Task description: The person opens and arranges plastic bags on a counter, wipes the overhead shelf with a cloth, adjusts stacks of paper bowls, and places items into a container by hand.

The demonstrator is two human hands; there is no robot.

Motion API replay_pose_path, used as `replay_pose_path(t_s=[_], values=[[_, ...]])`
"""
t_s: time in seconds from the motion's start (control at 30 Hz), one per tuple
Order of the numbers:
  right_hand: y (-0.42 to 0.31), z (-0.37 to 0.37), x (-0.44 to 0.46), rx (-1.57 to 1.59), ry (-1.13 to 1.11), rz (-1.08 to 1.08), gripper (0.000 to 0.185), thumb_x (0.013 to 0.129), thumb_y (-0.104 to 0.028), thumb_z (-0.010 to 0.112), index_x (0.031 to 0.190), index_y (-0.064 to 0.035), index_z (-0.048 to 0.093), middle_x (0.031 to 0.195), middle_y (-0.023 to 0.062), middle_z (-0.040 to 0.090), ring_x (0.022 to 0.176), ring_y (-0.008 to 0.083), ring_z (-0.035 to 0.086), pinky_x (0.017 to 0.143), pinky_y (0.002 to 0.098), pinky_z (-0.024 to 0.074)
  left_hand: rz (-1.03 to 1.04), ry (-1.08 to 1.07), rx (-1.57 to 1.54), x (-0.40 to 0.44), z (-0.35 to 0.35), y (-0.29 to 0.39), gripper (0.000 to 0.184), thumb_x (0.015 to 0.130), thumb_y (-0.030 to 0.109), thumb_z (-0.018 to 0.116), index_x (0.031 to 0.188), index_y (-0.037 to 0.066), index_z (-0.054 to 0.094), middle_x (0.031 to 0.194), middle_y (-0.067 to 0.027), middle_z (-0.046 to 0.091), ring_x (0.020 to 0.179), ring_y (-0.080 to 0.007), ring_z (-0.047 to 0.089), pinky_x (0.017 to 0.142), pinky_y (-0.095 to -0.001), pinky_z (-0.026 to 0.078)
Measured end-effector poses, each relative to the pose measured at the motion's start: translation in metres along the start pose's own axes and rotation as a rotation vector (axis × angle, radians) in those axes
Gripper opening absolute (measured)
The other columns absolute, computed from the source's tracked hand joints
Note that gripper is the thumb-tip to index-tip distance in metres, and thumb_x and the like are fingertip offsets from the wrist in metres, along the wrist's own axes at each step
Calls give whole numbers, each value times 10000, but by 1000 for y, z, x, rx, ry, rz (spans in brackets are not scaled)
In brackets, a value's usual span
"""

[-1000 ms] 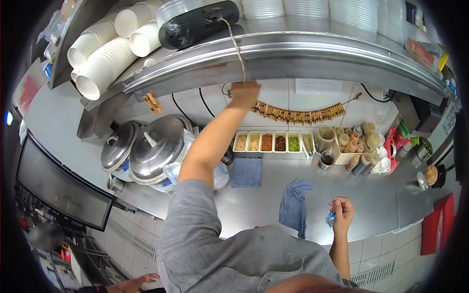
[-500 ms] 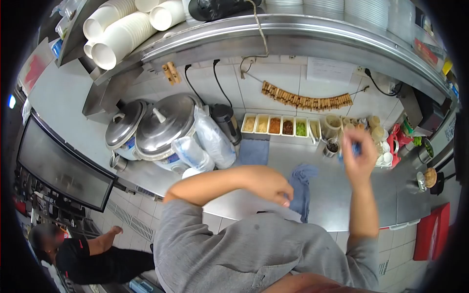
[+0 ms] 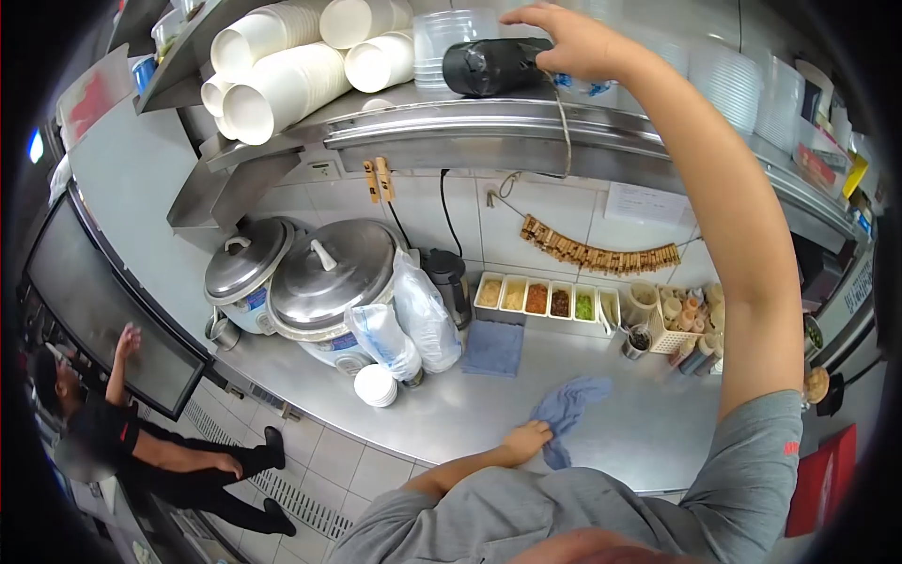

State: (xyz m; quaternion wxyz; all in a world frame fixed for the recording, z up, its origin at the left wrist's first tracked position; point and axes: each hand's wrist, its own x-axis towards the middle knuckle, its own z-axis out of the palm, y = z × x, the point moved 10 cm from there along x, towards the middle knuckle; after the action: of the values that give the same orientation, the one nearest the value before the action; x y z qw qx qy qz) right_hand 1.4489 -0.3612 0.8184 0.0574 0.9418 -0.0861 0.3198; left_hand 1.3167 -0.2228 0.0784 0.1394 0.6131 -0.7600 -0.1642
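My left hand (image 3: pixel 526 442) is low over the steel counter, its fingers curled at the near edge of a crumpled blue cloth (image 3: pixel 567 409). My right hand (image 3: pixel 575 42) is raised to the overhead shelf, beside a black cylindrical object (image 3: pixel 493 67) with a cord hanging from it. The index finger reaches over the far side of that object and the thumb is at its end. Under the palm shows a small blue-and-clear plastic thing (image 3: pixel 584 86), partly hidden by the hand; its kind cannot be made out.
White paper cups (image 3: pixel 291 89) and clear plastic containers (image 3: pixel 728 89) are stacked on the shelf (image 3: pixel 451 127). Lidded pots (image 3: pixel 334 268), a plastic bag (image 3: pixel 423 315), a folded cloth (image 3: pixel 492 348) and topping trays (image 3: pixel 536 299) line the counter (image 3: pixel 489 409). Another person (image 3: pixel 141 442) stands at lower left.
My right hand has risen from above the counter to the shelf, the blue thing with it. My left hand has moved down and left to the cloth, which has shifted. The other person has raised an arm.
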Motion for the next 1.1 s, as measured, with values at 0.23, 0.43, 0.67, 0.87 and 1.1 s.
replay_pose_path(t_s=[0.23,0.43,0.67,0.87,1.1], values=[[20,10,16,85,-58,-100,593,763,6,618,1343,-118,603,1228,134,659,1108,309,612,968,349,480,-317,202,-82,-103,-35,-73,155,834,163,685,973,114,640,1081,-73,593,1088,-292,567,881,-416,525],[48,36,18,-90,-145,23,688,741,-7,605,1417,-112,539,1340,192,616,1258,359,568,1076,390,445,-461,310,-162,-135,-49,-75,147,828,208,739,909,128,646,1026,-64,603,1064,-287,571,865,-412,523],[66,39,27,-118,-22,19,550,767,-53,641,1315,-59,603,1283,158,648,1212,341,594,1055,386,461,-472,244,-193,-132,-42,-85,211,806,215,762,980,152,659,1102,-65,605,1088,-293,576,878,-418,528],[70,44,43,-103,-72,-30,546,752,-68,662,1294,-42,601,1203,171,661,1182,352,603,1038,395,470,-525,406,-4,-131,-87,-53,408,802,215,757,1185,201,615,1357,-116,523,1103,-351,592,903,-451,544],[9,20,48,-165,-195,-119,637,709,-102,718,1323,-55,552,1314,188,582,1153,345,612,977,388,499,-551,373,-528,-114,-105,-135,401,872,86,652,1260,119,556,1198,-150,601,1070,-283,598,916,-380,498]])
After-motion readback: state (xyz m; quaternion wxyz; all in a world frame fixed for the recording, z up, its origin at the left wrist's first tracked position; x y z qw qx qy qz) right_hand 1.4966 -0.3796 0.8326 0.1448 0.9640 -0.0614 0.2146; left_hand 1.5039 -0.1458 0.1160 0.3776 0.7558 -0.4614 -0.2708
